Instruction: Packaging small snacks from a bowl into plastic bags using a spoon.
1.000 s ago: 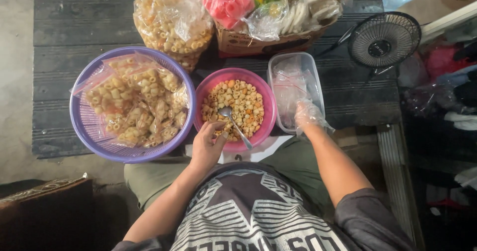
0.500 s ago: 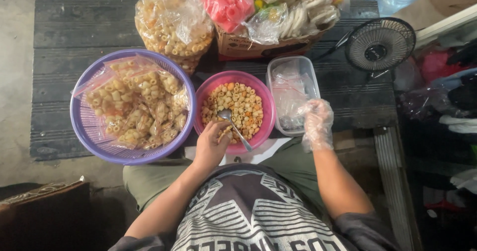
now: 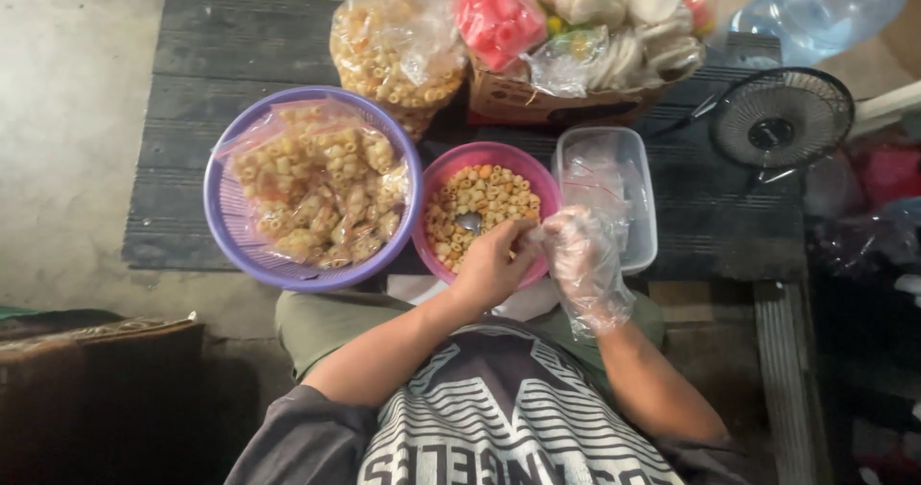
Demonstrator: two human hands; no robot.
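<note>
Right hand (image 3: 576, 255), plastic-covered, moved from clear tub (image 3: 641, 173) to meet left hand (image 3: 494, 264); spoon (image 3: 469, 222) grip unclear.

The person wears a dark grey short-sleeved shirt (image 3: 499, 418) with a bold white striped print across the chest, and olive green trousers (image 3: 317, 322). A thin clear plastic glove (image 3: 580, 264) covers the right hand (image 3: 576, 255); the left hand (image 3: 494, 264) is bare.

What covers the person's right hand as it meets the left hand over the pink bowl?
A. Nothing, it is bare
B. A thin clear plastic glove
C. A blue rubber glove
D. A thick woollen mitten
B: the right hand is wrapped in a thin, crinkled, see-through plastic glove, while the left hand beside it is bare, both at the near edge of the pink bowl.
</note>
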